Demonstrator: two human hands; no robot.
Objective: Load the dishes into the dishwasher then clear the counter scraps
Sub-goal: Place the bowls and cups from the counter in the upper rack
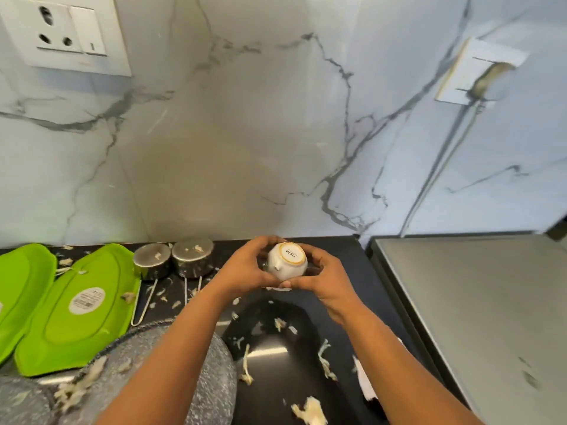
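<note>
A small white cup [287, 261] is held upside down above the black counter [334, 250], its printed base facing me. My left hand [245, 266] and my right hand [322, 276] both grip it, fingers curled round its sides. To the left, two steel pots [191, 251] stand upside down, their wire handles pointing toward me. Two green plastic trays [76, 305] lie face down at the far left. Pale vegetable scraps [310, 411] are scattered over the counter and on the dishes.
A grey speckled pan [211, 378] lies upside down at the bottom left under my left arm. A steel appliance top [475, 302] fills the right side. The marble wall carries a socket [61, 32] at the upper left.
</note>
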